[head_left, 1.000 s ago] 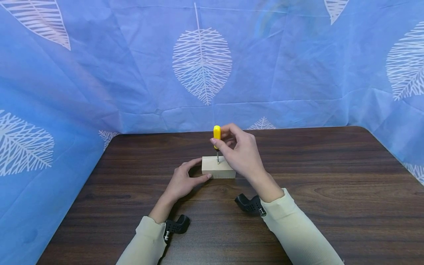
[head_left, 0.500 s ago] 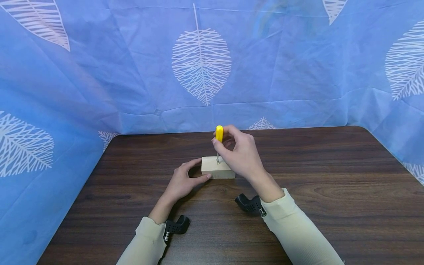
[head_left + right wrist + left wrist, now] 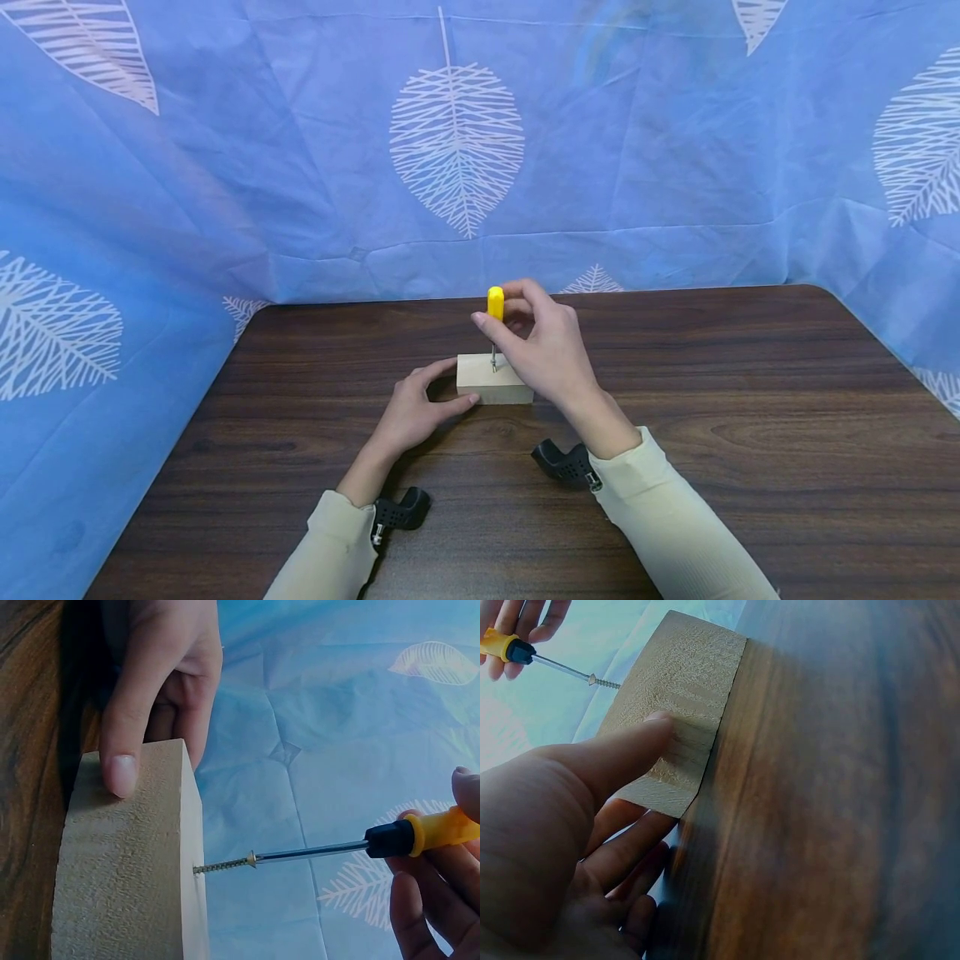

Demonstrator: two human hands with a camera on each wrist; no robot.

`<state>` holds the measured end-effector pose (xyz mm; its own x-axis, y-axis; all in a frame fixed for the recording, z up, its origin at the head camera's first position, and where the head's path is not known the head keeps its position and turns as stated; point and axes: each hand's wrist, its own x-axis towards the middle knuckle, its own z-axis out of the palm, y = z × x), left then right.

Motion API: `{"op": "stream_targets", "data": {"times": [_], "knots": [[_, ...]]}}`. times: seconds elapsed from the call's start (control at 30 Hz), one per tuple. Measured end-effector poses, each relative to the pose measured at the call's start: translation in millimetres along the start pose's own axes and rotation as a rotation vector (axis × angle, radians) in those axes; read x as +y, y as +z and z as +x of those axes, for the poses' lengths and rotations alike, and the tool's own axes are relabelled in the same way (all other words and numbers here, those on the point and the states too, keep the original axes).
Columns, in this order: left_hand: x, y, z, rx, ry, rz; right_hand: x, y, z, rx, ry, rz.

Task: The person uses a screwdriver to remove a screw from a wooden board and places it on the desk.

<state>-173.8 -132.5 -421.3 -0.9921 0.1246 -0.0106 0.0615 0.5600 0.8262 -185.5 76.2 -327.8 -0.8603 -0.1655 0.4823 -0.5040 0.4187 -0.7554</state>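
Note:
A pale wooden block (image 3: 483,379) lies on the dark table. My left hand (image 3: 412,408) holds its left end, the thumb on the near face and the fingers round the far side. A screw (image 3: 225,865) stands in the block's top face, most of its thread showing. The thin shaft of a yellow screwdriver (image 3: 496,302) stands upright with its tip at the screw's head. With thumb and fingers my right hand (image 3: 543,346) holds the yellow handle. In the left wrist view the screwdriver's black collar (image 3: 520,651) shows below the handle.
The brown wood-grain table (image 3: 712,433) stretches around the block. A blue cloth (image 3: 315,167) with white leaf patterns hangs behind and at the sides. Black wrist mounts (image 3: 405,508) sit at both cream sleeves.
The screwdriver's handle has swayed slightly right, and my right thumb has moved back and forth across it. My left hand and the block have stayed in place.

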Motion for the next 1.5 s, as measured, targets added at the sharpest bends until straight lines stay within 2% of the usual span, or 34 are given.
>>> {"op": "stream_targets", "data": {"times": [0.4, 0.93, 1.5], "knots": [[1.2, -0.2, 0.2, 0.003, 0.006, -0.002, 0.5, -1.0, 0.1, 0.010, -0.010, 0.033], [-0.1, 0.7, 1.3, 0.011, -0.001, 0.007, -2.3, -1.7, -0.1, -0.043, 0.018, 0.084], [0.2, 0.9, 1.0, 0.011, -0.004, -0.006, -0.6, 0.3, 0.0, -0.024, 0.041, 0.058]]}}
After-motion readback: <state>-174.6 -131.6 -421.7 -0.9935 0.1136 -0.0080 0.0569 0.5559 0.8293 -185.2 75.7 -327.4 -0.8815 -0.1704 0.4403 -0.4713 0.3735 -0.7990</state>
